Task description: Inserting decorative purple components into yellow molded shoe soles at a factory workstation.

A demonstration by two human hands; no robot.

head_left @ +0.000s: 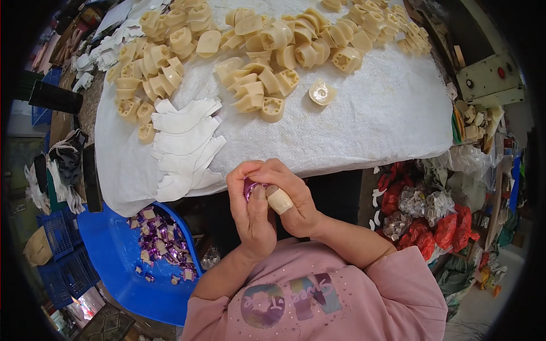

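Observation:
Close together at the table's near edge, my left hand (pixel 250 213) and my right hand (pixel 293 202) are both closed around a shiny purple heel (pixel 250 186). My fingers hide most of it. Both thumbs press on its near side, and a pale tape wraps the right thumb. Just beyond my hands, overlapping white curved cut pieces (pixel 185 142) lie on the white woven cloth (pixel 364 119). Farther back are piles of beige moulded shoe heels (pixel 273 40). One glossy beige heel (pixel 322 92) sits apart from them, its hollow side up.
At lower left, a blue plastic basin (pixel 114 267) contains many shiny purple-covered heels (pixel 165 241). Blue crates (pixel 60 227) stand beyond it. Red plastic bags (pixel 424 233) and clear bags pile up on the right, below a pale machine box (pixel 492 79) with a red button.

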